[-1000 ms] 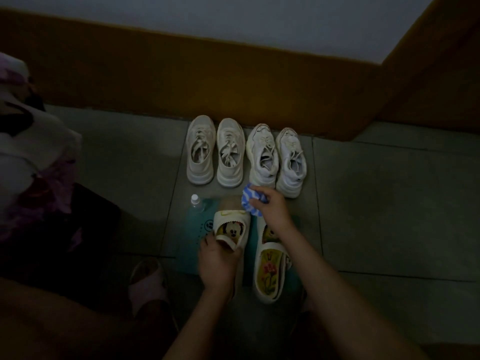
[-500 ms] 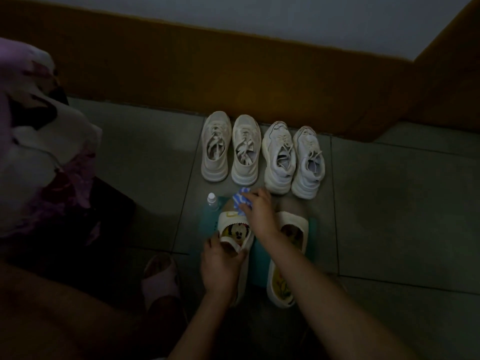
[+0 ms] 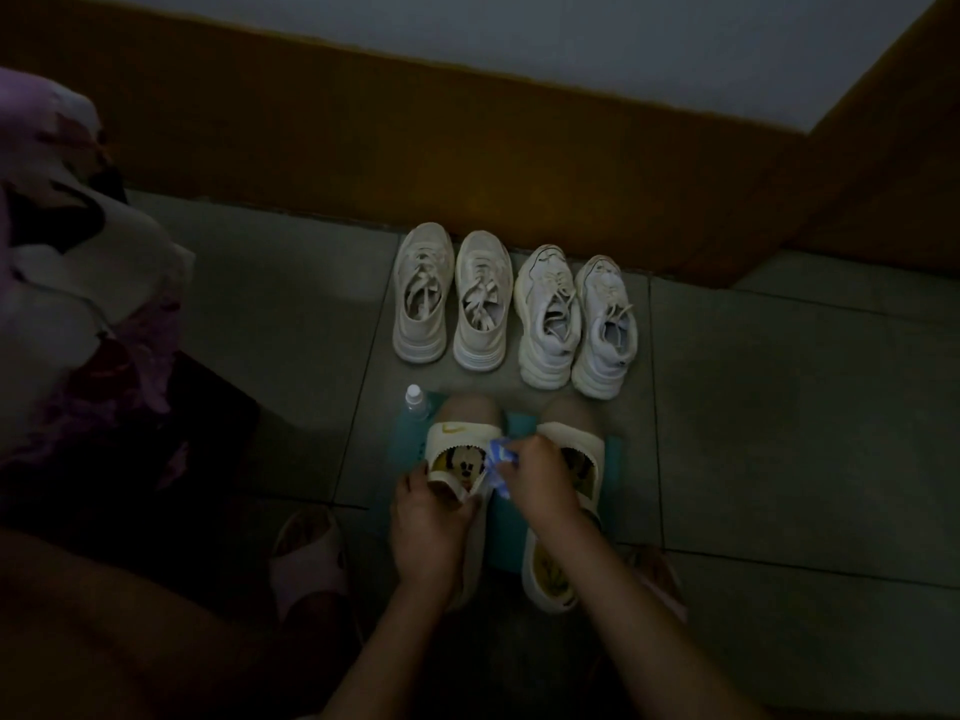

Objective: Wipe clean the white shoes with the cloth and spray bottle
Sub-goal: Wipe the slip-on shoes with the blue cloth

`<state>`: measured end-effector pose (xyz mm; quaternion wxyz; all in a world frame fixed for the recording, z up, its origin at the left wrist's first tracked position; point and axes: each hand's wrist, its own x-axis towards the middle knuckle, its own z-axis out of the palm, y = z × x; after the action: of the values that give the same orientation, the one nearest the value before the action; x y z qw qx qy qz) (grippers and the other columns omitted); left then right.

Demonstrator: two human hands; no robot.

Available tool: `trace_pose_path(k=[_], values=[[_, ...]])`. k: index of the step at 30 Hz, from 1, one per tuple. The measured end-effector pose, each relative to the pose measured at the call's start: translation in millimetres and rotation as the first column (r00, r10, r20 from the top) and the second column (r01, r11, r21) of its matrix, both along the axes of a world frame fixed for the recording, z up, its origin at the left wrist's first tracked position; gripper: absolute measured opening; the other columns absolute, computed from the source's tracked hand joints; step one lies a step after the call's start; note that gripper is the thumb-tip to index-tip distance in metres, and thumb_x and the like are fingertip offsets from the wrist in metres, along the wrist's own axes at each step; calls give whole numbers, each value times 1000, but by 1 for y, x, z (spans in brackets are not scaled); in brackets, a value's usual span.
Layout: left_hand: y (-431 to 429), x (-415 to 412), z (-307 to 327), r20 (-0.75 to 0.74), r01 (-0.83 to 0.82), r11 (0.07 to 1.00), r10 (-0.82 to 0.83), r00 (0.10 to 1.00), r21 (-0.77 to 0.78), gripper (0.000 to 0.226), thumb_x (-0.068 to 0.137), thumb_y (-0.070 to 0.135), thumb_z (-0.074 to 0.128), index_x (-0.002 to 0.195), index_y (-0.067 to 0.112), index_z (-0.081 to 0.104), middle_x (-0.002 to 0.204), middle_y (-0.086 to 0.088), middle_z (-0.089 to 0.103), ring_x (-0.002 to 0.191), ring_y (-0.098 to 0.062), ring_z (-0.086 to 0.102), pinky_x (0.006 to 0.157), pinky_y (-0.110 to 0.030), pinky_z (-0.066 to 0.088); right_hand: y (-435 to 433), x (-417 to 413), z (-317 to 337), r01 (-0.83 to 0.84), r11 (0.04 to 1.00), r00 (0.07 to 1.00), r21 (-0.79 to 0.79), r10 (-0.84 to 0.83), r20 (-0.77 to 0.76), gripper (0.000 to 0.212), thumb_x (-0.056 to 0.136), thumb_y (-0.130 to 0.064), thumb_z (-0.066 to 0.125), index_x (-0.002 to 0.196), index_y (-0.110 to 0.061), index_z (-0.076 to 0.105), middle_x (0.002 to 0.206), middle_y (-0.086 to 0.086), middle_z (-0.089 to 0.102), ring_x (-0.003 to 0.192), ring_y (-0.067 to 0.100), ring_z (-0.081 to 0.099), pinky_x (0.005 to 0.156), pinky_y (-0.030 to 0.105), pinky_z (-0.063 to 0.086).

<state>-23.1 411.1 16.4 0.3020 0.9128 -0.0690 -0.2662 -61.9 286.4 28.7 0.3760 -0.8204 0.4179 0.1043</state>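
Two white slip-on shoes lie on a teal mat (image 3: 615,449) on the tiled floor. My left hand (image 3: 428,527) grips the left slip-on shoe (image 3: 457,459), which has a cartoon insole, at its opening. My right hand (image 3: 537,478) holds a blue-and-white cloth (image 3: 497,462) pressed against that shoe's right edge. The right slip-on shoe (image 3: 576,449) lies partly under my right arm. A small spray bottle (image 3: 415,405) with a white cap stands at the mat's far left corner.
Two pairs of white sneakers stand in a row by the brown wall base, a beige pair (image 3: 449,298) and a chunkier white pair (image 3: 576,324). A pale slipper (image 3: 306,558) lies near left. Patterned bedding (image 3: 78,283) fills the left side.
My right hand has drawn the cloth back from the left shoe's toe to the right rim of its opening. The camera has shifted slightly.
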Motion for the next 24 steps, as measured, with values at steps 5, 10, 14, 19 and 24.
trace_pose_path(k=[5,10,14,19,24], values=[[0,-1,1,4,-12,1000,12,1000,4,76,68,42,76,132,15,43,127,-8,50,114,-27,51,88,-35,46,-19,23,24,49,994,990,-95,-36,136,31,91,-8,54,122,-2,59,124,15,51,115,26,50,98,27,35],[1,-1,1,-10,-6,1000,6,1000,-3,76,70,42,75,133,15,43,129,-8,49,116,-26,51,89,-36,47,-15,68,16,-2,990,987,-143,25,159,29,92,-7,52,118,3,59,121,18,50,109,25,48,86,13,35],[1,0,-1,-1,8,1000,-8,1000,-15,77,69,42,76,132,13,43,129,-10,49,116,-28,50,91,-40,47,0,70,-3,-117,968,988,-223,136,74,33,93,-10,49,125,-2,55,128,16,45,124,28,35,101,30,31],[0,-1,-2,20,-4,1000,5,1000,-25,77,67,42,78,130,11,45,127,-12,51,114,-30,53,90,-39,48,4,61,-5,-286,923,953,-258,302,24,35,92,-7,50,127,-4,53,129,16,42,123,28,36,102,29,30],[1,0,0,22,-5,1000,5,1000,-19,74,66,43,78,125,9,49,123,-12,53,110,-30,54,85,-36,46,1,50,5,-470,868,880,-160,474,-10,36,90,-5,52,126,-4,54,131,16,46,124,29,37,104,29,24]])
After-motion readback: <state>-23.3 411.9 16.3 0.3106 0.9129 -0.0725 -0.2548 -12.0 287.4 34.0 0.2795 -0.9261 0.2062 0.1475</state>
